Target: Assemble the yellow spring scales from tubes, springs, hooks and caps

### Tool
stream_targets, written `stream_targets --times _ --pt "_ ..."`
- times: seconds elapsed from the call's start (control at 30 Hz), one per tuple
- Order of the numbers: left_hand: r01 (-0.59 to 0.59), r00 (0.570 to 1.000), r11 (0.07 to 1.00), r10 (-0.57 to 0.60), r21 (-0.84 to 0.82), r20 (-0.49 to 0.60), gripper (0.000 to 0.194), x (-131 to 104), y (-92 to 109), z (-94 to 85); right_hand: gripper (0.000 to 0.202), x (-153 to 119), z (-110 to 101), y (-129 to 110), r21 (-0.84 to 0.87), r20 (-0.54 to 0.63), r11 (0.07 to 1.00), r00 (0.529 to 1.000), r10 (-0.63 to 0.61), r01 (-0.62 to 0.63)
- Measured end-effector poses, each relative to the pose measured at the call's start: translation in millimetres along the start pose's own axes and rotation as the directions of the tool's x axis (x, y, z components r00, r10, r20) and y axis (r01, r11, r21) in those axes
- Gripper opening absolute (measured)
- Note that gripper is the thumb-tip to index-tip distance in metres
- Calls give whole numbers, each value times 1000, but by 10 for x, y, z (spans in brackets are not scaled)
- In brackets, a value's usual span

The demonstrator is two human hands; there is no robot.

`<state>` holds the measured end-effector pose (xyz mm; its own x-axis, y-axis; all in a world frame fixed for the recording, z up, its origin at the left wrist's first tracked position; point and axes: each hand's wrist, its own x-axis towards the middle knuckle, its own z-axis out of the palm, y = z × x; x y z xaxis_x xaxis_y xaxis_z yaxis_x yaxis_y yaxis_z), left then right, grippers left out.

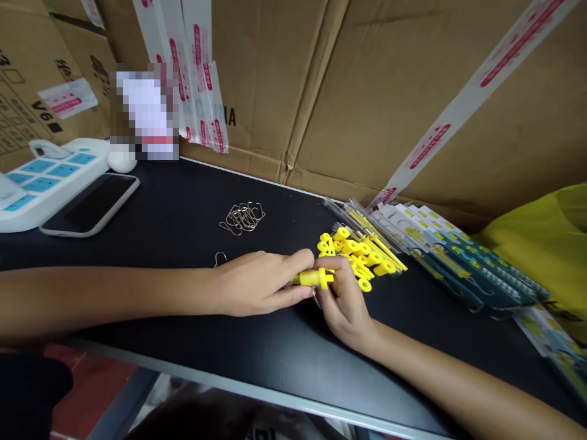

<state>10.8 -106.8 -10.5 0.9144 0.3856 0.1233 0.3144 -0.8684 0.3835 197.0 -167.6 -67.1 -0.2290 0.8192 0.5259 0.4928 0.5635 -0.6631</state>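
Note:
Over the middle of the black table, my left hand (263,284) is closed round a yellow plastic piece (312,278), whose end sticks out past the fingertips. Touching that end from the right is my right hand (342,299), its thumb and fingers pinched together; what they grip is mostly hidden, with a thin shiny bit showing below. Just behind my right hand lies a heap of small yellow parts (362,253). A tangle of wire hooks (245,217) lies behind my left hand, and a single hook (221,258) pokes out beside it.
On the left are a phone (92,205) and a white power strip (68,168). Clear tubes with yellow rods (376,235) and packaged cards (458,263) lie at the right, near a yellow bag (545,244). Cardboard (403,91) stands along the black table's (183,348) back edge.

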Motion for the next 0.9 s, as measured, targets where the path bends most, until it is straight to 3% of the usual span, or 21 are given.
stream_targets --times 0.17,0.23,0.37,0.47,0.67,0.9 --pt "-23 1000 997 21 -74 -20 24 2 -22 24 10 39 15 -73 163 13 986 1000 14 -16" --pt "-16 999 997 13 -76 -39 24 -6 -20 45 11 42 33 -84 269 46 959 996 78 -88" --pt "38 997 995 -43 -87 -63 24 -39 15 62 13 3 88 -106 480 126 825 954 273 -299" --pt "78 995 992 -84 -97 -59 23 -54 52 60 16 -20 116 -136 571 149 738 929 339 -361" --pt "95 994 988 -101 -123 -45 20 -50 70 58 16 -2 115 -167 644 166 672 924 344 -365" --pt "84 993 989 -93 -123 -68 21 -69 78 75 19 -12 127 -185 633 145 678 917 371 -374"
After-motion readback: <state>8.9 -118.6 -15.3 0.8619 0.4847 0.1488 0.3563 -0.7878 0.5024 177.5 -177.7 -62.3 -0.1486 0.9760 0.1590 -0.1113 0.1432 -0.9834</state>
